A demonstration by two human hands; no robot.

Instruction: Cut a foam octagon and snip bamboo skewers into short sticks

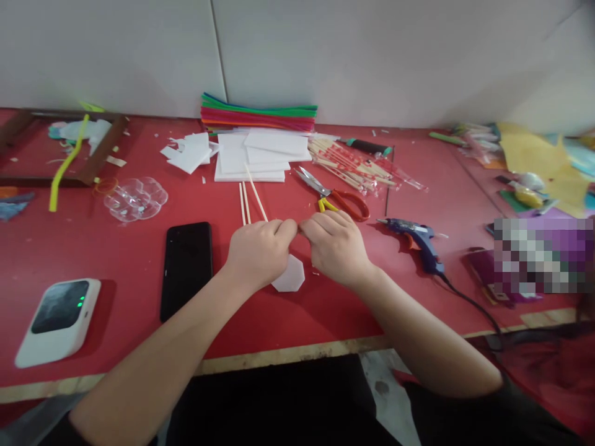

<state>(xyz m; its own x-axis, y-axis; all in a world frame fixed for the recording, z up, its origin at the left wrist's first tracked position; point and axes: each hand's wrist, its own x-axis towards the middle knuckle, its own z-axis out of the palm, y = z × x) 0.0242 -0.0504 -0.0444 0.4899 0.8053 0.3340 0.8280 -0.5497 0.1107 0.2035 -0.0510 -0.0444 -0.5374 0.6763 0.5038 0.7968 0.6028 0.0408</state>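
My left hand [261, 249] and my right hand [338, 248] are both closed, knuckles up, with their thumb sides nearly meeting above the table. Whatever the fingers pinch is hidden. Just beyond my left hand are thin wooden sticks: a slanting stick [256, 193] and two straighter sticks [245, 204], their near ends hidden by the hand. I cannot tell whether the hand touches them. A white octagonal piece [290, 275] lies below, partly covered by my left hand. Beyond my right hand are scissors [351, 204] with red handles and a yellow-handled tool [326, 203], partly covered.
White sheets [253, 162], coloured pipe cleaners [260, 118] and wrapped sticks [348, 162] lie at the back. A black phone [186, 269], white device [60, 319] and clear flower-shaped tray [136, 199] are left. A corded blue glue gun [416, 238] lies right.
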